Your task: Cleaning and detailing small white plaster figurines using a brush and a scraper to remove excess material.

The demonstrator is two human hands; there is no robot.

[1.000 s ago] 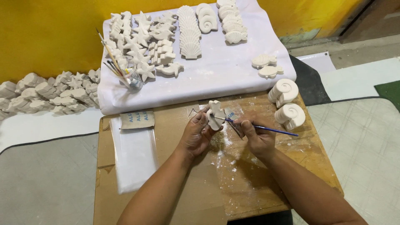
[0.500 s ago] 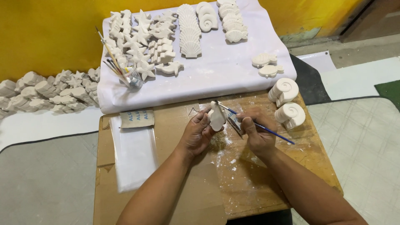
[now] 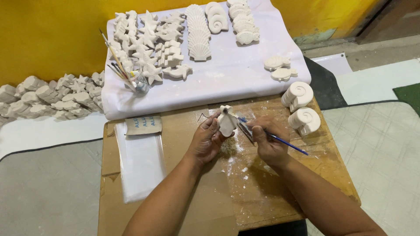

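My left hand (image 3: 205,142) grips a small white plaster figure (image 3: 227,121), held upright above the brown cardboard-covered work board (image 3: 183,175). My right hand (image 3: 269,142) holds a thin blue-handled brush (image 3: 284,143) together with a flat grey strip (image 3: 246,131), both tips close to the figure's right side. White dust lies on the board beneath the hands.
Two stacks of white snail-shell casts (image 3: 299,107) stand at the board's right. A white sheet (image 3: 227,72) behind carries rows of star, shell and fish casts and a glass cup of brushes (image 3: 139,83). More casts (image 3: 48,96) are piled at the left by the yellow wall. Clear plastic (image 3: 139,161) lies on the board's left.
The plaster figure has been turned upright in my left hand and shifted slightly right. My right hand with the brush has stayed beside it.
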